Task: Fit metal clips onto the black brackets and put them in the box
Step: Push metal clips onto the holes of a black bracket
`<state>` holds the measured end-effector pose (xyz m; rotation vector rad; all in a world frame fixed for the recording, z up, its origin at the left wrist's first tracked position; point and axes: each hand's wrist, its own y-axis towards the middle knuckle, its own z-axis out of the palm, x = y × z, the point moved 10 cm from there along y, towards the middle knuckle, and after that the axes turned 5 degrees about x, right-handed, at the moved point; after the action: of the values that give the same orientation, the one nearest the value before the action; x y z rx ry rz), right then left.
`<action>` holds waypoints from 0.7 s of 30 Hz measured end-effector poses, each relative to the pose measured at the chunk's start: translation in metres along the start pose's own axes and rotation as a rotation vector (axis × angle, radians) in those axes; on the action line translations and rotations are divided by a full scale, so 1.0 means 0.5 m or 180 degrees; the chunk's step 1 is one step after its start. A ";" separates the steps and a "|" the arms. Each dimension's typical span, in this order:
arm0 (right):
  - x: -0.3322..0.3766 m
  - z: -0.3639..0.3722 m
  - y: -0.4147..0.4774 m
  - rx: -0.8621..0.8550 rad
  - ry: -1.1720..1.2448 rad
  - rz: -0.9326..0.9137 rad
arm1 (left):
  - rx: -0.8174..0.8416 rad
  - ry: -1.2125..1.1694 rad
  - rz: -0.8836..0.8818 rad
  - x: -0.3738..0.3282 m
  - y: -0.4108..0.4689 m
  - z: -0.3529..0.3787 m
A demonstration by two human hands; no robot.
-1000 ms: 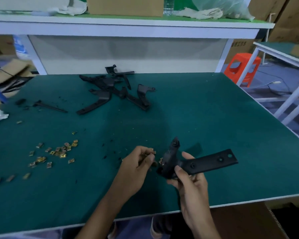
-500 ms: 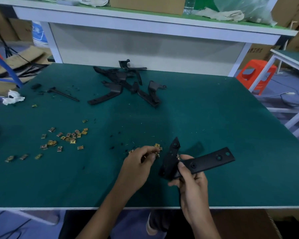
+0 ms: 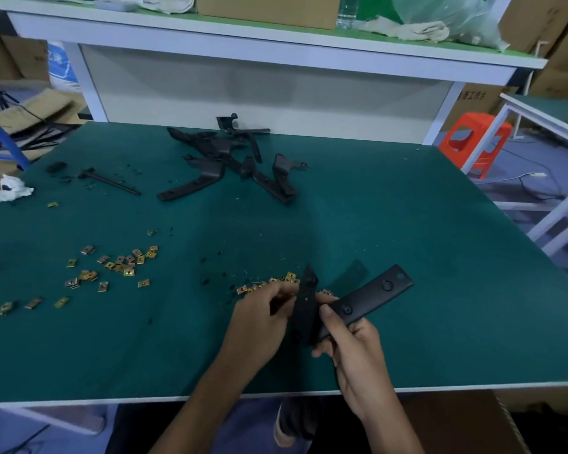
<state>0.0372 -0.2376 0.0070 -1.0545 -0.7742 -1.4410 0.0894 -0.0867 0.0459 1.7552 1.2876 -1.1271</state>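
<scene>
My right hand (image 3: 348, 342) grips a black L-shaped bracket (image 3: 368, 298) above the near edge of the green table (image 3: 407, 224); its long arm points up to the right. My left hand (image 3: 259, 322) has its fingers curled against the bracket's short upright arm, pinching something small that I cannot make out. A few gold metal clips (image 3: 266, 285) lie just behind that hand. More clips (image 3: 118, 265) are scattered at the left. A pile of black brackets (image 3: 230, 162) lies at the back.
A cardboard box (image 3: 456, 421) stands below the table's near edge at the right. A thin black bar (image 3: 112, 181) and a crumpled white tissue (image 3: 9, 190) lie at the far left. A raised white shelf runs behind the table.
My left hand has moved right, up against the bracket's short arm. The bracket has stayed in my right hand. The camera view has shifted.
</scene>
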 end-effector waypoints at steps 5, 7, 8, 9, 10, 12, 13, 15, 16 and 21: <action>-0.001 -0.015 0.001 -0.0147 0.0215 -0.0066 | -0.0278 -0.0248 -0.0171 0.011 -0.004 -0.040; -0.001 -0.019 0.001 -0.0164 0.0331 -0.0070 | -0.0051 -0.1013 -0.0316 0.020 -0.012 -0.023; 0.000 -0.020 0.002 -0.0158 0.0373 -0.0081 | 0.0048 -0.1316 -0.0370 0.021 -0.017 -0.015; 0.000 -0.020 0.003 -0.0140 0.0405 -0.0097 | 0.0137 -0.1518 -0.0419 0.022 -0.023 -0.006; 0.002 -0.020 0.004 -0.0114 0.0432 -0.0116 | 0.0224 -0.1651 -0.0466 0.022 -0.028 0.003; 0.003 -0.018 0.004 -0.0066 0.0476 -0.0128 | 0.0325 -0.1827 -0.0550 0.023 -0.035 0.018; 0.004 -0.017 0.004 -0.0050 0.0491 -0.0126 | 0.0329 -0.1890 -0.0572 0.023 -0.035 0.021; 0.002 -0.018 0.004 -0.0041 0.0514 -0.0122 | 0.0316 -0.1937 -0.0588 0.021 -0.036 0.023; 0.001 -0.019 0.004 -0.0046 0.0528 -0.0122 | 0.0329 -0.1952 -0.0595 0.020 -0.036 0.024; -0.003 -0.022 0.006 -0.0044 0.0422 -0.0100 | 0.0348 -0.1952 -0.0548 0.006 -0.035 0.024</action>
<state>0.0379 -0.2474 0.0009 -0.9506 -0.6890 -1.5285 0.0699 -0.0913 0.0381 1.2285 1.0148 -1.6937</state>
